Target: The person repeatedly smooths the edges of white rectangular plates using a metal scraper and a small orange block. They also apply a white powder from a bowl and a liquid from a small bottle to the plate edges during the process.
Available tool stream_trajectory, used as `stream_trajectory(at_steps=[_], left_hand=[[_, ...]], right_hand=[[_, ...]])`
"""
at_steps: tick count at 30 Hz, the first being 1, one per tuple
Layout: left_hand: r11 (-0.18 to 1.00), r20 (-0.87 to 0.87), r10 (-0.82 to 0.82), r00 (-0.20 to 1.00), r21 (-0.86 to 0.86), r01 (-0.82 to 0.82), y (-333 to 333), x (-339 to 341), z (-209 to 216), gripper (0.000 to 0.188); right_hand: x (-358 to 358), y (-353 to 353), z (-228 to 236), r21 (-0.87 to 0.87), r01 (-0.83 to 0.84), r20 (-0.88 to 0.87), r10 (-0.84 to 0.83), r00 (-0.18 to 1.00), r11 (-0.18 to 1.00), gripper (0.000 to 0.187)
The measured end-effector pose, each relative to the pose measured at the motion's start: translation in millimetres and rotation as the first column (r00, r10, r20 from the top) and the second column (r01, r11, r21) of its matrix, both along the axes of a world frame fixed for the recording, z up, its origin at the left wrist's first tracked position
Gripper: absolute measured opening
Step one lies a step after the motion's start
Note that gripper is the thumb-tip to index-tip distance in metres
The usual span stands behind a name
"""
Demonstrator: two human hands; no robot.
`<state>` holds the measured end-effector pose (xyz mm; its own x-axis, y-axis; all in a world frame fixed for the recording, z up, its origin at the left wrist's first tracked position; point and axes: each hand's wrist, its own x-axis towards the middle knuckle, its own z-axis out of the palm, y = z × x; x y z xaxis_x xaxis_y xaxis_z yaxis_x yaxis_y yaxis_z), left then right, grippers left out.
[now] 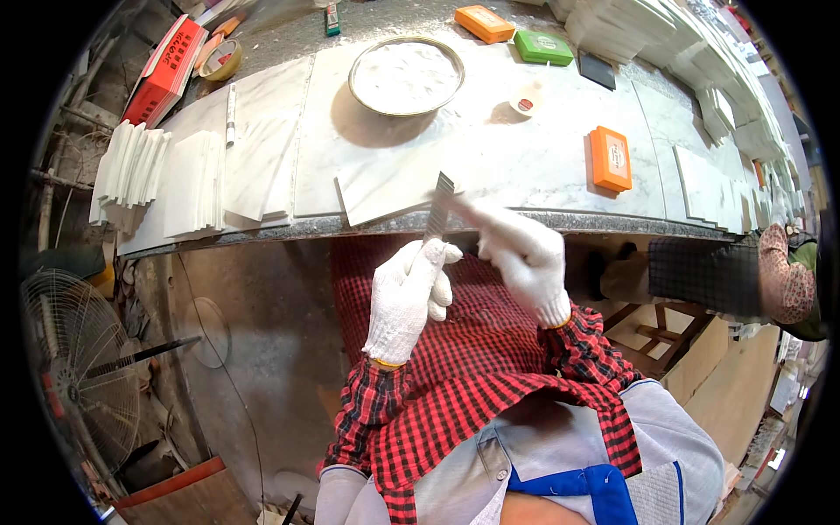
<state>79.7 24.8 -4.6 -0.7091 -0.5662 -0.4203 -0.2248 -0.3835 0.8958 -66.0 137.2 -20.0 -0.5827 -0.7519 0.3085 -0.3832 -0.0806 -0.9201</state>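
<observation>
In my white-gloved left hand (405, 293) is a thin grey strip with slanted lines (440, 206), like a snap-off cutter blade. It stands nearly upright between thumb and fingers, at the table's front edge. My right hand (525, 258), also gloved, is smeared by motion just right of the strip. Its fingertips reach toward the strip's upper part; whether they hold anything is hidden by the blur. A white marbled slab (385, 194) lies at an angle just beyond my hands. Farther back is a round metal bowl (407, 77) of white material.
Stacks of white tiles (197, 184) line the left edge; more slabs (700, 188) lie at right. An orange box (610, 159), a green box (542, 47) and a small white bottle (527, 101) are on the marble. A fan (79, 367) stands lower left; another person (779, 276) is at right.
</observation>
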Motion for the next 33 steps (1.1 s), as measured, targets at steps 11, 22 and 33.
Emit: stream_trajectory(at_steps=[11, 22, 33], left_hand=[[0.538, -0.723, 0.568, 0.394, 0.688, 0.487, 5.0, 11.5, -31.4, 0.045], [0.475, -0.718, 0.61, 0.336, 0.67, 0.57, 14.9, 13.6, -20.4, 0.044], [0.419, -0.708, 0.604, 0.365, 0.672, 0.611, 31.3, 6.4, -18.9, 0.034]], right_hand=[[1.4, -13.1, 31.3, 0.049, 0.168, 0.181, -0.174, 0.968, 0.985, 0.036], [13.2, -46.5, 22.5, -0.125, -0.26, 0.569, 0.284, 0.772, 0.957, 0.032], [18.7, -66.5, -9.1, -0.265, -0.412, 0.668, 0.474, 0.573, 0.872, 0.032]])
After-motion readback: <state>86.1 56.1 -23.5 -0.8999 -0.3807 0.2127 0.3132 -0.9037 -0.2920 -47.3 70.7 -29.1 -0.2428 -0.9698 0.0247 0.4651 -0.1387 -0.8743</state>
